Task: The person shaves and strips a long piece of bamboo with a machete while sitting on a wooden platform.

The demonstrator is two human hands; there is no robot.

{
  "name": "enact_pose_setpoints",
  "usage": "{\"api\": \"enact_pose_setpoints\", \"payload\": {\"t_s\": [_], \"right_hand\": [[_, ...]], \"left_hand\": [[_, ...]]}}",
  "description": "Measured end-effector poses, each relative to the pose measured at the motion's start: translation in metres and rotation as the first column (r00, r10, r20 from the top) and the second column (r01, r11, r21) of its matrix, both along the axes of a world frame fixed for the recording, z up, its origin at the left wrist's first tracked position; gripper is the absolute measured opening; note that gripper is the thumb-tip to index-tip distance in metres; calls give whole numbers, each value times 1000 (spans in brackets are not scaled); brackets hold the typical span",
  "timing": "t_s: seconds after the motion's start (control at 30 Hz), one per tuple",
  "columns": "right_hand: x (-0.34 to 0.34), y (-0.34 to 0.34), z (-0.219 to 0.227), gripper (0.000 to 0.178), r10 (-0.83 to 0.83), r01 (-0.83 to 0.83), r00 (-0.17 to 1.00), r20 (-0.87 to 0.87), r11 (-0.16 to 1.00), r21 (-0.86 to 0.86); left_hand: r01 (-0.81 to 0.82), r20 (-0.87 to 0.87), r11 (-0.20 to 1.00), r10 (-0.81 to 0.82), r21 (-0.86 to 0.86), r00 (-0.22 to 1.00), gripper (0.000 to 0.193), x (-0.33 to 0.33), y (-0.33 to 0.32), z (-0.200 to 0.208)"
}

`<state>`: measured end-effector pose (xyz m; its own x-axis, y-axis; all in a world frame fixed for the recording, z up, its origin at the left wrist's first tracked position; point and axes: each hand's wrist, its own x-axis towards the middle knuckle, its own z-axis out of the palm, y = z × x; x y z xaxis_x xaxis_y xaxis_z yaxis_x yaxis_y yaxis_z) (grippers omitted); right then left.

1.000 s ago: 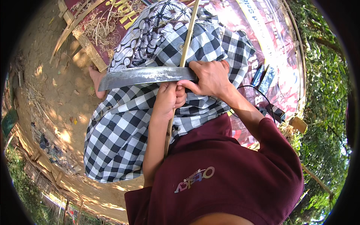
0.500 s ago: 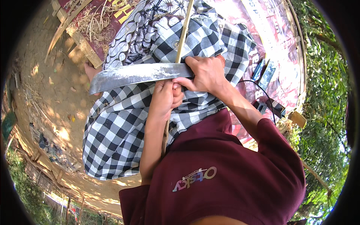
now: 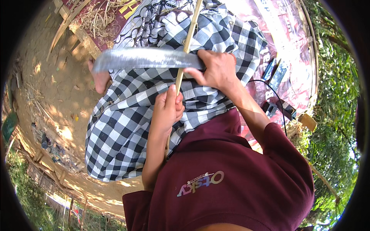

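Note:
My left hand is closed around a thin, pale bamboo strip, thumb lying along it. The strip runs up and away from the fist over the checked cloth; its lower end passes beneath my left forearm. My right hand grips a machete whose handle is mostly hidden by the fingers. Its broad grey blade points left and lies across the strip, a little beyond my left fist. Motion smears the blade, most of all toward its tip.
A black-and-white checked cloth covers my lap. Curled shavings are heaped at the upper left beside a wooden edge. To the right, a phone-like device, a black cable and small dark boxes rest on a printed sheet.
The machete and my right hand have moved away from my body along the strip, opening a gap from my left fist. My left hand has shifted slightly nearer to me.

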<state>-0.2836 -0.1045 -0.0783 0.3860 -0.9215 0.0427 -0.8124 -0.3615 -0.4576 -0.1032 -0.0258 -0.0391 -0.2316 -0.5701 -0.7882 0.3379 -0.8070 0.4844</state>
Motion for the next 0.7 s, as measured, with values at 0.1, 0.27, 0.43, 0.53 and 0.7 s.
{"api": "enact_pose_setpoints", "payload": {"t_s": [0.1,0.27,0.43,0.53,0.7], "right_hand": [[-14,-12,-13,55,-86,87,996,-10,988,126],[-10,-3,-16,61,20,-19,1000,23,998,-53],[-6,5,-13,61,13,-10,999,48,997,-74],[-4,-2,-12,61,-79,80,996,39,996,-26],[-22,-39,-32,63,-305,297,948,94,950,97]], "left_hand": [[-5,25,999,3,54,1000,43,6,28,12],[-6,112,999,2,32,994,43,16,52,22],[26,156,1000,-28,15,987,45,21,60,28],[23,138,998,-30,54,990,45,27,79,32],[166,246,985,-170,35,954,45,50,135,55]]}}
